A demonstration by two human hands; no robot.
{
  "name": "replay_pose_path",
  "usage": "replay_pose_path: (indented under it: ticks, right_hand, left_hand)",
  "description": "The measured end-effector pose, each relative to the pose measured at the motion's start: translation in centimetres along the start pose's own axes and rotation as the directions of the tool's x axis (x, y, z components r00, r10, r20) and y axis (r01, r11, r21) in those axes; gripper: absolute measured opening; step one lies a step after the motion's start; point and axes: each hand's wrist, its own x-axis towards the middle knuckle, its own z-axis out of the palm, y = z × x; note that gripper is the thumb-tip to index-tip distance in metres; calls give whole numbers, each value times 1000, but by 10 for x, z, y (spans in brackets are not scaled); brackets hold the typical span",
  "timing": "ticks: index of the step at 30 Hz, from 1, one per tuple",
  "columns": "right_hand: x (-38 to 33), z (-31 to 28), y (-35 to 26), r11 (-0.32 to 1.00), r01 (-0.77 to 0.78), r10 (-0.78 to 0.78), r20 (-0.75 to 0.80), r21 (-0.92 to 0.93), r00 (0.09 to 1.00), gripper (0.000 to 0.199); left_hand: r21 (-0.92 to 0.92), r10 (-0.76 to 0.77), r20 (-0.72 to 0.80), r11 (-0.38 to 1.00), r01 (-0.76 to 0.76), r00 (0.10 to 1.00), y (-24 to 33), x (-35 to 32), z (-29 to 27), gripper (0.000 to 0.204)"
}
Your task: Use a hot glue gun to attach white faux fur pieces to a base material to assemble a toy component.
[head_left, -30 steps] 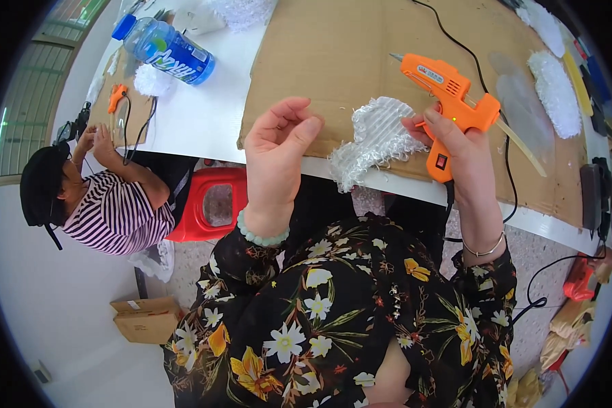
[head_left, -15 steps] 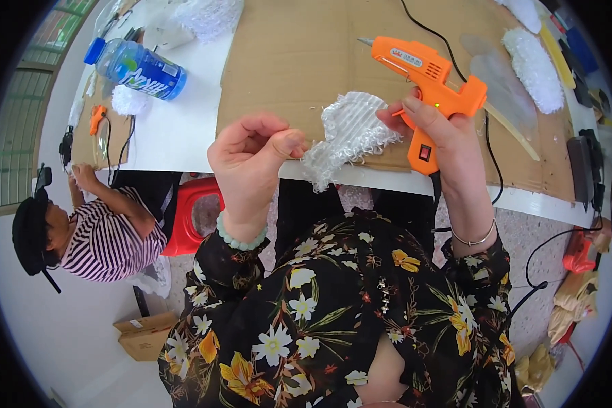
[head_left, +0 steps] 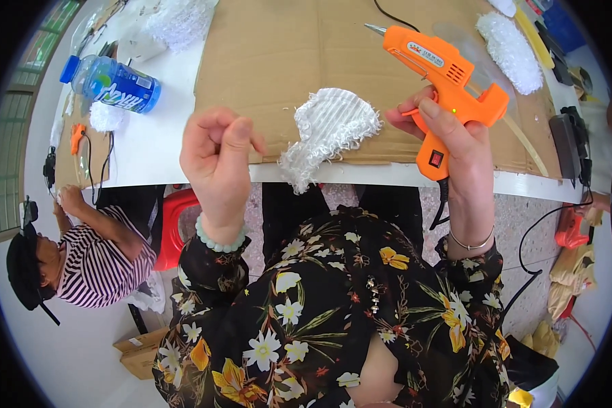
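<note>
My right hand [head_left: 459,146] is wrapped round the handle of an orange hot glue gun [head_left: 466,81], held above the cardboard with its nozzle pointing to the far left. A small light on the gun glows. My left hand [head_left: 216,160] is raised at the table's near edge, its fingers curled and the thumb pressed to the index finger. Whatever it may pinch is too small to see. Between my hands a white ribbed fabric piece [head_left: 336,119] with a shaggy fringe lies on the brown cardboard [head_left: 272,51], its narrow end hanging over the edge.
A blue drink bottle [head_left: 119,85] lies at the left, near white fluffy pieces [head_left: 180,24]. More fluffy fabric [head_left: 510,54] and a pale stick [head_left: 523,146] are at the right. A seated person [head_left: 105,262] works at the left beside a red stool [head_left: 173,228]. A black cable [head_left: 527,251] hangs at the right.
My left hand has moved left, away from the fabric piece. The glue gun has shifted a little to the right in my right hand. The whole view has shifted slightly.
</note>
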Motion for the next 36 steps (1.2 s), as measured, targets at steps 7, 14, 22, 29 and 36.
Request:
replay_pose_path:
  ticks: [7,14,22,29,36]
  right_hand:
    - [0,-8,8,1000,18,-17,7,-26,1000,25]
    - [-1,-11,11,1000,-22,22,-2,6,1000,22]
    - [-3,-11,11,998,-29,30,-13,63,999,18]
    - [-1,-11,16,998,-46,47,-2,29,999,21]
    - [-1,-14,11,999,-35,36,9,-24,999,22]
  left_hand:
    - [334,94,17,938,-94,995,-2,27,-20,60]
    - [619,235,-145,779,-97,961,-15,33,-87,29]
    - [554,78,-266,828,86,961,8,26,-117,10]
    - [722,-16,-128,684,104,992,18,2,-145,53]
    - [925,361,-315,324,198,878,49,-44,-206,36]
